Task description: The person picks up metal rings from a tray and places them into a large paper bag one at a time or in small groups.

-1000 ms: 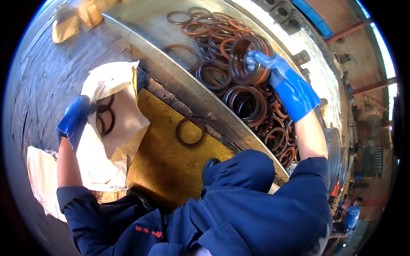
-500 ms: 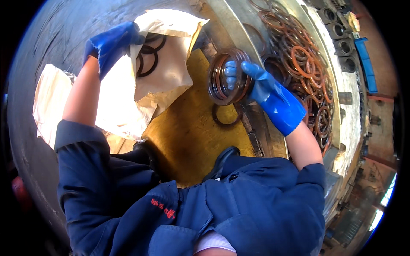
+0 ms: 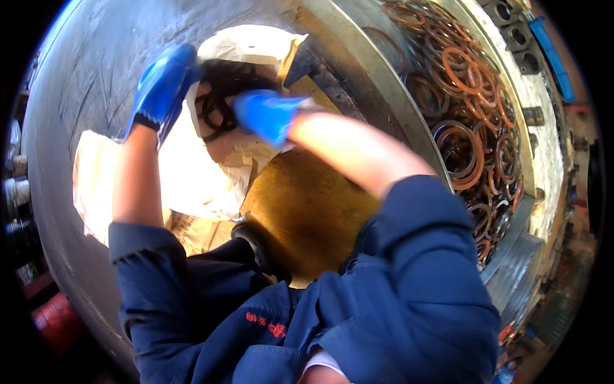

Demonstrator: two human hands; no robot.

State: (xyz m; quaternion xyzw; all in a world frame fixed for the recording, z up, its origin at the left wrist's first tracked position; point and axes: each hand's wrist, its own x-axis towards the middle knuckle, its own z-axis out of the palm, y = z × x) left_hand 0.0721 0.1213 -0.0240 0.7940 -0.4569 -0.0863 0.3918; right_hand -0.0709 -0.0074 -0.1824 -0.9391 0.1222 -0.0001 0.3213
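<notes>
My left hand (image 3: 163,83), in a blue rubber glove, grips the upper left edge of a large pale paper sack (image 3: 192,176). The sack's mouth gapes toward the right, and several dark rings (image 3: 216,118) lie inside. At that mouth is my right hand (image 3: 265,115), also blue-gloved and smeared by motion. Its fingers point into the sack beside the dark rings. Whether they still hold any rings cannot be made out.
To the right, a metal trough (image 3: 377,67) with a raised wall holds many brown and dark rings (image 3: 470,73). Beyond its far side are grey metal blocks (image 3: 515,35) and a blue bar (image 3: 551,61). A yellowish floor plate (image 3: 307,205) lies by my shoes.
My right hand has swung left from beside the trough, where it held a stack of rings, to the sack's mouth. My left hand stays at the sack's edge.
</notes>
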